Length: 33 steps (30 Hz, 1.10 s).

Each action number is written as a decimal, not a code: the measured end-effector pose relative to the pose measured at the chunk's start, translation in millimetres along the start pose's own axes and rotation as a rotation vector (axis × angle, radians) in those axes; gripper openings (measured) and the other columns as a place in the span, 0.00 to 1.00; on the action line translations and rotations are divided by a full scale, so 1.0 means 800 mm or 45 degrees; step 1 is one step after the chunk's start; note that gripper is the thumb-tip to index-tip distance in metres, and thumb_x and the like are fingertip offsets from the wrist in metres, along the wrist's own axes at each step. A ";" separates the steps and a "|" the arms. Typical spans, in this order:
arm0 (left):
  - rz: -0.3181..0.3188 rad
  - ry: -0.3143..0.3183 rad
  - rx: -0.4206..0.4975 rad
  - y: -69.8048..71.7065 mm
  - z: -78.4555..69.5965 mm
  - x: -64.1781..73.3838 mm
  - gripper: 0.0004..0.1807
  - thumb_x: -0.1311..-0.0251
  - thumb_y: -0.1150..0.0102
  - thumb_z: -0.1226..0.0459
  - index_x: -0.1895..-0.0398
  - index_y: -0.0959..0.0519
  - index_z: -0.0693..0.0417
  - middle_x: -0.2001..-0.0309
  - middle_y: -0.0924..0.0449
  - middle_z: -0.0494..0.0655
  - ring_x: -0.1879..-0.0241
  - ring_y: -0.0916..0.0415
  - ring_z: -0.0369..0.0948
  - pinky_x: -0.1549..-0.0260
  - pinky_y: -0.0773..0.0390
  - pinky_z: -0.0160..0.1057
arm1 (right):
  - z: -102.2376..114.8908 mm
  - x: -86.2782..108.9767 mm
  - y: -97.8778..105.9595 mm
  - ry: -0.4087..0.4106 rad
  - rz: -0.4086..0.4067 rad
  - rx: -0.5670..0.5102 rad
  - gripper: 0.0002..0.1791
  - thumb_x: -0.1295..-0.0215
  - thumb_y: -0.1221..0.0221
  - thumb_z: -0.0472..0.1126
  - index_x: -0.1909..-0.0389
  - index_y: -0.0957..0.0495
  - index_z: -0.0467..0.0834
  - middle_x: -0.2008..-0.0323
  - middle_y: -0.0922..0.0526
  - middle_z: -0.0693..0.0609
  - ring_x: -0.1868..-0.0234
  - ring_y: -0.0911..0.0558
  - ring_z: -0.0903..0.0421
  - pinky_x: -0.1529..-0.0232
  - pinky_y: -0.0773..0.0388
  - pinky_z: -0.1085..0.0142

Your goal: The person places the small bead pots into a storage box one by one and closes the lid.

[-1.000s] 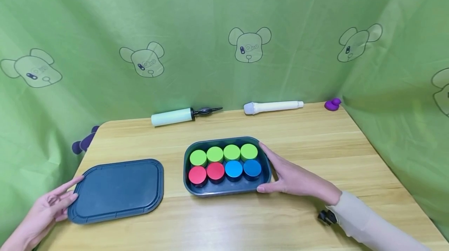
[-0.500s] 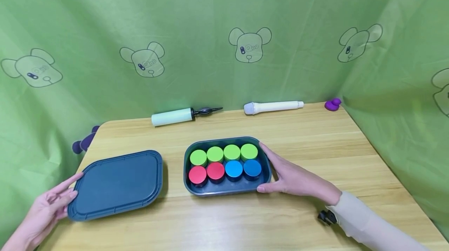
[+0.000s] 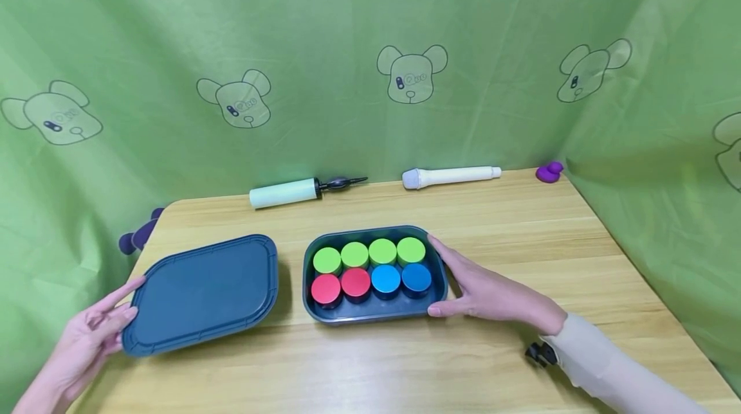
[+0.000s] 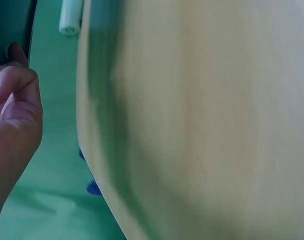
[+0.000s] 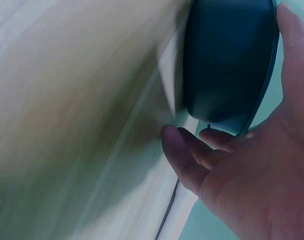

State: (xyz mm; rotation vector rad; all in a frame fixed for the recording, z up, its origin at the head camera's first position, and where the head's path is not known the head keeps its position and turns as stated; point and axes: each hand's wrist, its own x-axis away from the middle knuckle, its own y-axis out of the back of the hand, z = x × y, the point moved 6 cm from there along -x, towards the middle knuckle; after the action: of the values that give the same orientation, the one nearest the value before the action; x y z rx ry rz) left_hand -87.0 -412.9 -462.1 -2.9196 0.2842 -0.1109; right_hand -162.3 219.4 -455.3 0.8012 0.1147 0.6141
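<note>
My left hand (image 3: 87,350) pinches the left edge of a dark blue rectangular lid (image 3: 202,295), thumb on top. The lid is raised off the table and tilted, its shadow falling beneath it. In the left wrist view only a dark corner of the lid (image 4: 9,30) shows above the fingers. A matching dark blue box (image 3: 376,319) stands on the table, my right hand (image 3: 489,292) spanning its right end with thumb and fingers at the corners. Inside are round pieces in two rows: several green ones (image 3: 355,253) behind, red ones (image 3: 356,282) and blue ones (image 3: 386,279) in front.
Along the table's back edge lie a pale blue hand pump (image 3: 283,193) with a black nozzle and a white toy microphone (image 3: 454,175). A purple duck-shaped figure (image 3: 549,172) sits at the back right corner. Green cloth (image 3: 324,47) hangs around the table (image 3: 370,375).
My left hand has lifted the lid from the table, moving it away from me and slightly right. The box and its pieces stay in place; my right hand has barely moved.
</note>
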 end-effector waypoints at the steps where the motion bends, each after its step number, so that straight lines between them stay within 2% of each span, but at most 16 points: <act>1: 0.000 -0.003 0.000 -0.005 -0.002 -0.002 0.34 0.16 0.59 0.79 0.17 0.28 0.40 0.55 0.11 0.40 0.77 0.31 0.30 0.73 0.20 0.29 | -0.001 0.000 0.001 0.002 0.002 -0.003 0.71 0.33 0.26 0.64 0.09 0.68 0.51 0.12 0.59 0.41 0.14 0.51 0.36 0.24 0.42 0.35; 4: 0.008 -0.020 0.015 -0.019 -0.007 -0.009 0.34 0.16 0.59 0.79 0.17 0.29 0.42 0.54 0.10 0.41 0.78 0.37 0.33 0.71 0.18 0.30 | -0.002 0.001 0.002 0.014 -0.002 -0.005 0.67 0.30 0.28 0.63 0.09 0.66 0.49 0.12 0.58 0.39 0.15 0.51 0.33 0.24 0.42 0.33; 6: 0.007 -0.040 0.040 -0.028 -0.010 -0.013 0.34 0.17 0.59 0.80 0.17 0.28 0.44 0.55 0.10 0.42 0.79 0.45 0.37 0.72 0.19 0.29 | -0.003 0.002 0.004 0.004 -0.011 -0.002 0.65 0.28 0.29 0.62 0.09 0.65 0.50 0.12 0.57 0.40 0.15 0.50 0.34 0.25 0.42 0.33; 7: 0.004 -0.053 0.050 -0.032 -0.012 -0.015 0.34 0.17 0.59 0.80 0.18 0.27 0.46 0.56 0.10 0.43 0.79 0.50 0.40 0.75 0.23 0.28 | -0.004 0.002 0.004 0.004 -0.021 0.001 0.63 0.27 0.30 0.62 0.09 0.64 0.50 0.12 0.56 0.40 0.15 0.49 0.33 0.25 0.41 0.32; 10: -0.009 -0.095 0.076 -0.045 -0.017 -0.022 0.33 0.19 0.59 0.82 0.19 0.26 0.49 0.58 0.10 0.44 0.78 0.55 0.43 0.81 0.34 0.30 | -0.003 0.000 0.007 -0.004 -0.075 0.023 0.58 0.24 0.34 0.64 0.09 0.59 0.51 0.13 0.51 0.41 0.16 0.44 0.35 0.26 0.38 0.32; 13: -0.013 -0.130 0.084 -0.061 -0.020 -0.028 0.33 0.19 0.59 0.83 0.19 0.26 0.50 0.60 0.11 0.44 0.78 0.56 0.43 0.80 0.44 0.36 | 0.001 -0.004 0.010 -0.005 -0.151 0.050 0.53 0.22 0.38 0.66 0.10 0.52 0.48 0.15 0.46 0.42 0.17 0.40 0.36 0.27 0.36 0.33; 16: -0.006 -0.148 0.088 -0.080 -0.022 -0.035 0.33 0.19 0.58 0.82 0.19 0.26 0.51 0.62 0.13 0.42 0.78 0.55 0.42 0.79 0.44 0.36 | 0.008 -0.008 0.012 -0.006 -0.218 0.081 0.50 0.21 0.41 0.68 0.12 0.45 0.44 0.15 0.45 0.42 0.18 0.40 0.36 0.27 0.36 0.33; 20: 0.010 -0.158 0.084 -0.105 -0.025 -0.045 0.33 0.19 0.57 0.82 0.19 0.27 0.51 0.60 0.12 0.43 0.78 0.51 0.39 0.79 0.42 0.32 | 0.019 -0.014 0.013 0.019 -0.280 0.094 0.45 0.19 0.43 0.67 0.15 0.38 0.41 0.15 0.44 0.42 0.17 0.41 0.36 0.26 0.38 0.31; 25: 0.047 -0.186 0.129 -0.131 -0.030 -0.055 0.32 0.19 0.58 0.82 0.18 0.28 0.53 0.61 0.13 0.43 0.78 0.53 0.39 0.79 0.44 0.33 | 0.035 -0.018 0.015 0.141 -0.394 0.055 0.34 0.15 0.44 0.59 0.19 0.31 0.44 0.17 0.40 0.43 0.18 0.39 0.38 0.26 0.39 0.29; 28: 0.022 -0.191 0.134 -0.143 -0.030 -0.060 0.31 0.19 0.57 0.82 0.20 0.26 0.53 0.66 0.17 0.40 0.78 0.56 0.40 0.79 0.47 0.34 | 0.048 -0.021 0.017 0.236 -0.476 -0.014 0.29 0.14 0.44 0.53 0.20 0.30 0.46 0.21 0.31 0.46 0.22 0.32 0.43 0.27 0.33 0.34; 31: -0.014 -0.173 0.134 -0.153 -0.027 -0.065 0.31 0.19 0.55 0.81 0.20 0.25 0.52 0.70 0.23 0.38 0.77 0.54 0.39 0.78 0.47 0.34 | 0.065 -0.026 0.017 0.302 -0.503 -0.177 0.25 0.13 0.43 0.46 0.21 0.29 0.47 0.31 0.19 0.47 0.33 0.19 0.46 0.33 0.22 0.47; 33: -0.035 -0.160 0.133 -0.160 -0.024 -0.070 0.30 0.19 0.53 0.80 0.21 0.24 0.51 0.72 0.25 0.37 0.77 0.53 0.39 0.78 0.46 0.34 | 0.076 -0.031 0.014 0.322 -0.488 -0.307 0.24 0.13 0.44 0.43 0.22 0.29 0.47 0.41 0.14 0.46 0.44 0.14 0.46 0.42 0.17 0.55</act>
State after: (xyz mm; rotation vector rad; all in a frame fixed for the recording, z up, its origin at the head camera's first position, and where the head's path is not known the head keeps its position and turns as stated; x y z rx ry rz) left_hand -120.1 -283.0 -419.5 -2.8128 0.2119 0.0525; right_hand -167.9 172.7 -408.1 0.4484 0.4080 0.3535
